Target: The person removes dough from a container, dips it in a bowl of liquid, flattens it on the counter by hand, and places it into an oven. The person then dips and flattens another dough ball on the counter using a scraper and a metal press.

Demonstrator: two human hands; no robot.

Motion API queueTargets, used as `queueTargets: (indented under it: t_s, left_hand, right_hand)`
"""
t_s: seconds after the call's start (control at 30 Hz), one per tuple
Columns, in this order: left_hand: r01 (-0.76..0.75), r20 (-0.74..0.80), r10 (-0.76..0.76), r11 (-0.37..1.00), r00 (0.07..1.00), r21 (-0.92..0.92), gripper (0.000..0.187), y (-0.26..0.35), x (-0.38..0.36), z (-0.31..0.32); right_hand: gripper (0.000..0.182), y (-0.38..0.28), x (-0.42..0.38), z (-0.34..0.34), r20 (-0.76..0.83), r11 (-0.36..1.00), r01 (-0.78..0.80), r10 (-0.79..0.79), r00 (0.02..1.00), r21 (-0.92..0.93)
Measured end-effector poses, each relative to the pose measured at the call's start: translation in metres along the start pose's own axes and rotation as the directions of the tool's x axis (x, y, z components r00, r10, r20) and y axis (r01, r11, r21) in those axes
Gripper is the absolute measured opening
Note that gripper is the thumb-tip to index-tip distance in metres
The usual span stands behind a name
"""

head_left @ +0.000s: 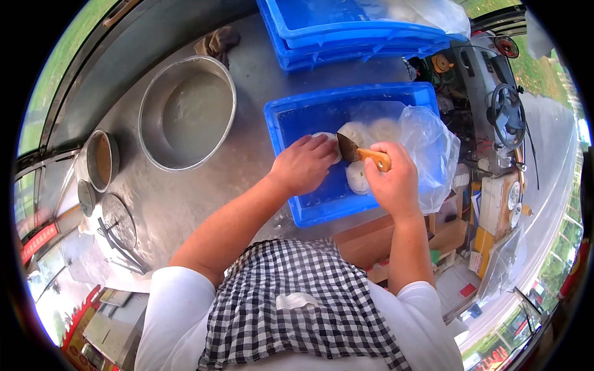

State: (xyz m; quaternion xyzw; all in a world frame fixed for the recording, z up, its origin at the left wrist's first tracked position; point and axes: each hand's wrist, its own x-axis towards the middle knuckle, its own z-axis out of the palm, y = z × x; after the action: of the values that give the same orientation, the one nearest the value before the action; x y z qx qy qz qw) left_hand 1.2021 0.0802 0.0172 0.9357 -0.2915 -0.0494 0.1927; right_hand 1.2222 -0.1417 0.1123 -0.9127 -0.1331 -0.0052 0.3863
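Note:
In the head view, my right hand [396, 179] is closed round the wooden handle of a dough scraper [348, 148]. The scraper's dark metal blade points left, among pale dough balls in a blue plastic crate [365, 213]. My left hand [306, 164] curves over one dough ball [334, 141] at the blade's left side; my fingers partly hide it. Another dough ball [357, 178] lies just below the scraper handle. Two more pale balls, one of them a dough ball [354, 133], sit behind the blade, partly under clear plastic sheeting [430, 154].
Stacked blue crates [365, 46] stand at the back. To the left on the metal table [247, 80] are a large metal basin [185, 117], a smaller round pan [101, 161] and a crumpled cloth [216, 44]. A steering wheel [508, 115] is at far right.

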Motion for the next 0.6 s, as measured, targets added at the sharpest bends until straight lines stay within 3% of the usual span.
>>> queueTargets:
  t_s: [0.1, 0.6]
  left_hand:
    - [-0.009, -0.024, 0.009, 1.000, 1.000, -0.019, 0.036, -0.001, -0.001, 0.001]
    - [0.000, -0.096, -0.003, 1.000, 0.995, -0.029, 0.034, -0.002, -0.001, 0.002]
  right_hand:
    - [0.023, -0.003, 0.003, -0.001, 0.011, 1.000, -0.003, 0.003, 1.000, -0.020]
    - [0.023, -0.007, 0.005, 0.017, 0.006, 0.985, 0.026, -0.026, 1.000, -0.169]
